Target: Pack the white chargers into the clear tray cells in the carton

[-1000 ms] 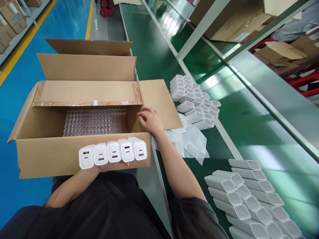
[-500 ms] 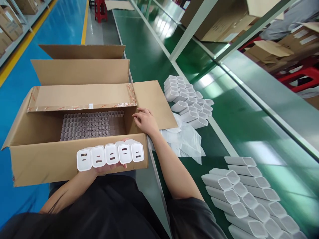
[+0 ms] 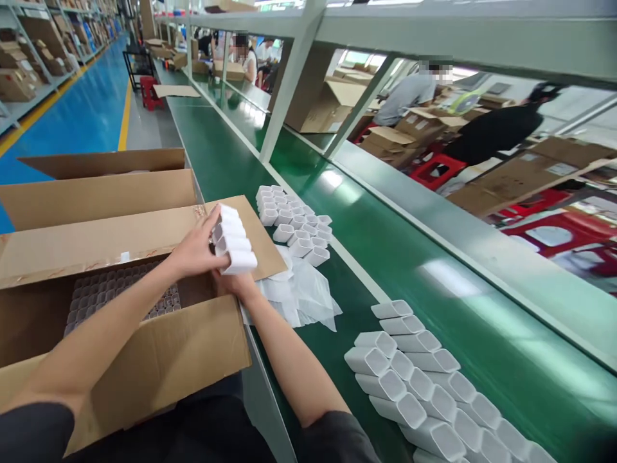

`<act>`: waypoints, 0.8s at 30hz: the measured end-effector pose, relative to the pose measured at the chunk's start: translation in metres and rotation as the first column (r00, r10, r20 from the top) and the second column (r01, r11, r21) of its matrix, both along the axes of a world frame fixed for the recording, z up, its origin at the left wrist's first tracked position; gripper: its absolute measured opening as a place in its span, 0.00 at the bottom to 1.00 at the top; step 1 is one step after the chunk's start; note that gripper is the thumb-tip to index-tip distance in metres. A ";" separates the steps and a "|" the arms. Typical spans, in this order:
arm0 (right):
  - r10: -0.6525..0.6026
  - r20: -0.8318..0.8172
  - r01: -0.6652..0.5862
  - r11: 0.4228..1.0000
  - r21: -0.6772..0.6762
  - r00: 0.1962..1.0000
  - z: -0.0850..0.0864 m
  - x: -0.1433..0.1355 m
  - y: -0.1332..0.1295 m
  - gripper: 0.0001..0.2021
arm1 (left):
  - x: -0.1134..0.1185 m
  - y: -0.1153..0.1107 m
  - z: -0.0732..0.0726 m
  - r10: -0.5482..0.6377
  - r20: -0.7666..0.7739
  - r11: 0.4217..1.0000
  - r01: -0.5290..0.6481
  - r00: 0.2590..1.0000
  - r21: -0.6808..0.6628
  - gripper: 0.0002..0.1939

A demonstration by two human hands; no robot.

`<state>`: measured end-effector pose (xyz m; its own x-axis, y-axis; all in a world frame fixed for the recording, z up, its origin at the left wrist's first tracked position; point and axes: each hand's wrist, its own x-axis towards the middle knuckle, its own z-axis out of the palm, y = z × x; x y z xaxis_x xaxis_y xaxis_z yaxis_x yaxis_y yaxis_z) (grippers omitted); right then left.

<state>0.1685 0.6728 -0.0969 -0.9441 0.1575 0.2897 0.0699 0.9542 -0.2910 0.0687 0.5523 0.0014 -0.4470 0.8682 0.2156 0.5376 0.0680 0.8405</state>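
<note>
A row of several white plastic casings (image 3: 235,241) is gripped by my left hand (image 3: 196,249), thumb and fingers at its two ends. Just below the row is my right hand (image 3: 234,283), partly hidden by the casings; its fingers cannot be made out. Both hands are above the right end of an open cardboard box (image 3: 193,347). Inside the box, rows of small casings (image 3: 103,292) stand packed together, partly covered by my left forearm. A side flap (image 3: 263,247) of the box lies over the green bench edge.
White hollow casings stand in a cluster (image 3: 294,222) on the green bench (image 3: 357,225), with a larger group (image 3: 414,386) nearer me. Crumpled white plastic (image 3: 303,292) lies between them. A metal frame post (image 3: 292,83) rises behind. People sit beyond the frame.
The view has lifted and turned right. My left hand has brought the row of casings up from the box's front side to its right end, turning it. My right hand has come under the row.
</note>
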 end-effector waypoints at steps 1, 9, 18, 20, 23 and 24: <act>0.000 -0.004 0.000 1.000 0.005 1.000 0.000 0.000 0.000 0.12 | -0.009 0.029 0.008 -0.005 -0.195 0.995 -0.014 0.981 -0.094 0.61; 0.054 -0.026 -0.053 0.998 0.039 0.998 0.000 -0.001 0.001 0.10 | -0.058 0.190 0.020 -0.158 -0.534 0.875 -0.132 0.831 -0.465 0.58; 0.039 0.012 -0.039 0.998 0.053 0.999 -0.004 -0.002 0.000 0.11 | -0.074 0.255 0.018 -0.288 -0.478 0.767 -0.099 0.830 -0.633 0.57; 0.037 0.016 -0.038 0.997 0.060 0.999 -0.004 -0.002 0.000 0.11 | -0.077 0.262 0.016 -0.288 -0.466 0.756 -0.100 0.837 -0.647 0.56; 0.036 -0.003 -0.036 0.997 0.065 0.999 -0.004 -0.002 -0.001 0.11 | -0.078 0.268 0.013 -0.277 -0.461 0.753 -0.107 0.843 -0.649 0.55; 0.034 -0.009 -0.033 0.997 0.069 0.999 -0.004 -0.002 -0.001 0.10 | -0.078 0.270 0.011 -0.272 -0.461 0.754 -0.111 0.845 -0.647 0.56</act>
